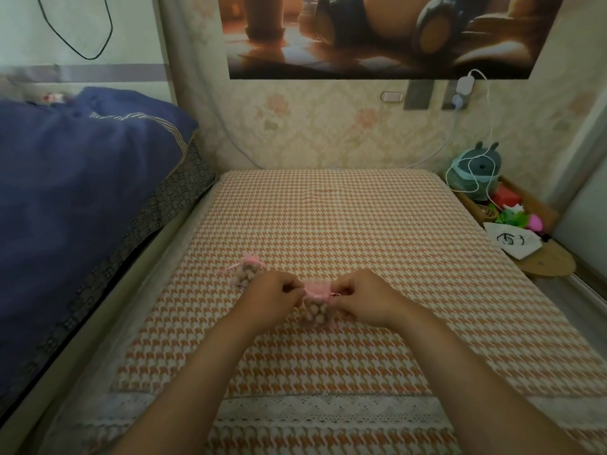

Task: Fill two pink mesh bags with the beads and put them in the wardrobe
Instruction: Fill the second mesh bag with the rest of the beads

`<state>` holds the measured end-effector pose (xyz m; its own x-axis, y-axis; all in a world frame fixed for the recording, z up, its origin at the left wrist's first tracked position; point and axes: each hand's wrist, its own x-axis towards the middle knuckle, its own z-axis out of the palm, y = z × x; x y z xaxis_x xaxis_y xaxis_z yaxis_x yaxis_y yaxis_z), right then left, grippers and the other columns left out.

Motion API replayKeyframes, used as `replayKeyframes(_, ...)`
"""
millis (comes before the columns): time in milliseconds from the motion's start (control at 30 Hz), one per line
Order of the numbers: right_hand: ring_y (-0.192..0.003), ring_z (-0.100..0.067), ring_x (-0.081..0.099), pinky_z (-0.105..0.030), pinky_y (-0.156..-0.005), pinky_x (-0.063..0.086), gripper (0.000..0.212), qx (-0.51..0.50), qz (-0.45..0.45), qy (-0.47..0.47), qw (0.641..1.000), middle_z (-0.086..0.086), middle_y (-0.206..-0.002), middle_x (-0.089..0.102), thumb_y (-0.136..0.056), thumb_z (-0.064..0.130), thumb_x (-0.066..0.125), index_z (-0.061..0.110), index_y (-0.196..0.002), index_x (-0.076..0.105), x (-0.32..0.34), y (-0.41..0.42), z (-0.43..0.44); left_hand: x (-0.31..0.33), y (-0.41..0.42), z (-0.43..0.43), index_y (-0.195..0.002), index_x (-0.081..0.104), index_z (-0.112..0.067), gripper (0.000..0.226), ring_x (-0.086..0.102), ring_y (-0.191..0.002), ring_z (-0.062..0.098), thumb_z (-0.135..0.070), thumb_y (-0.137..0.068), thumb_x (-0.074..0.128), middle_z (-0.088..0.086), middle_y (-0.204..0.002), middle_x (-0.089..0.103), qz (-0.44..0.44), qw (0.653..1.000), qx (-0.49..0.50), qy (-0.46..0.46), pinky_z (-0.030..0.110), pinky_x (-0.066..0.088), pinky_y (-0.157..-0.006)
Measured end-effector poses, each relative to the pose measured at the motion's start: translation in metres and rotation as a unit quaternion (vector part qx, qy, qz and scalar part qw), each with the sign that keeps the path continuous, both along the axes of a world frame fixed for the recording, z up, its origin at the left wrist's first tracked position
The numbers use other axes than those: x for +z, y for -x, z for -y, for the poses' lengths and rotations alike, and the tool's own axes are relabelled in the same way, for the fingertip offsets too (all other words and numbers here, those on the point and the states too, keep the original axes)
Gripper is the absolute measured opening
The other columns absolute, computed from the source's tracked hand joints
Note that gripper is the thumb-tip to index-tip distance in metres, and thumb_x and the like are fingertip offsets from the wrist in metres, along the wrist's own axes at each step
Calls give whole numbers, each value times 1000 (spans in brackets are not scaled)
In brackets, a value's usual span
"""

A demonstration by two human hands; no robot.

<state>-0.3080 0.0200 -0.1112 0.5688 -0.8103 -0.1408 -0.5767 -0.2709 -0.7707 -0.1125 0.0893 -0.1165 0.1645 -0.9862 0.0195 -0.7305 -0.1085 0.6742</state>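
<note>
A pink mesh bag (317, 308) full of pale beads sits upright on the orange houndstooth cloth (345, 224), its neck gathered by a pink ribbon. My left hand (274, 298) pinches the ribbon on the bag's left side, and my right hand (368, 298) pinches it on the right side. A second pink mesh bag (244, 274), also holding beads and closed at the neck, lies just beyond my left hand. No loose beads show on the cloth.
A blue quilt (82, 192) covers the bed along the left. A grey plush toy (478, 170) with a white cable, coloured clutter and a white pouch (512, 243) sit on a low wooden shelf at the right. A floral wall stands behind.
</note>
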Motion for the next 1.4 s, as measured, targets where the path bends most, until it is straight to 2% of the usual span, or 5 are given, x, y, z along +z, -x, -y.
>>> replayKeyframes(400,-49,-10,57,-24,-49,48,20,-47,-64,-11,997,2,-71,76,-92,27,73,16,-77,79,12,14,27,11,-26,23,-69,75,-21,28,59,-58,15,-36,-93,69,-1,-67,72,67,993,-35,-92,32,52,-57)
replayKeyframes(667,-50,-16,54,-27,-47,42,18,-159,124,-208,957,-9,-76,65,-101,16,59,4,-90,66,2,20,37,14,-35,26,-77,67,-7,31,58,-57,15,-23,-101,55,2,-65,66,-123,988,24,-91,27,48,-58)
replayKeyframes(900,-65,-19,61,-32,-61,50,23,-200,297,-377,854,-8,-83,69,-104,24,52,11,-86,60,8,4,32,18,-17,28,-70,51,-14,31,50,-55,16,-15,-100,46,2,-63,53,-465,871,131,-85,25,46,-51)
replayKeyframes(1233,-78,-25,65,-34,-57,63,22,-258,351,-430,791,-14,-88,69,-106,21,50,9,-89,56,5,3,31,10,-10,32,-68,49,-11,33,54,-61,18,-13,-101,47,5,-65,57,-522,834,166,-69,28,47,-60)
replayKeyframes(1400,-74,-23,61,-37,-67,56,21,-282,301,-405,816,-12,-86,65,-106,21,49,8,-92,56,1,4,29,9,-5,35,-65,52,-9,37,55,-60,18,-13,-102,48,7,-68,57,-470,859,186,-85,29,46,-57)
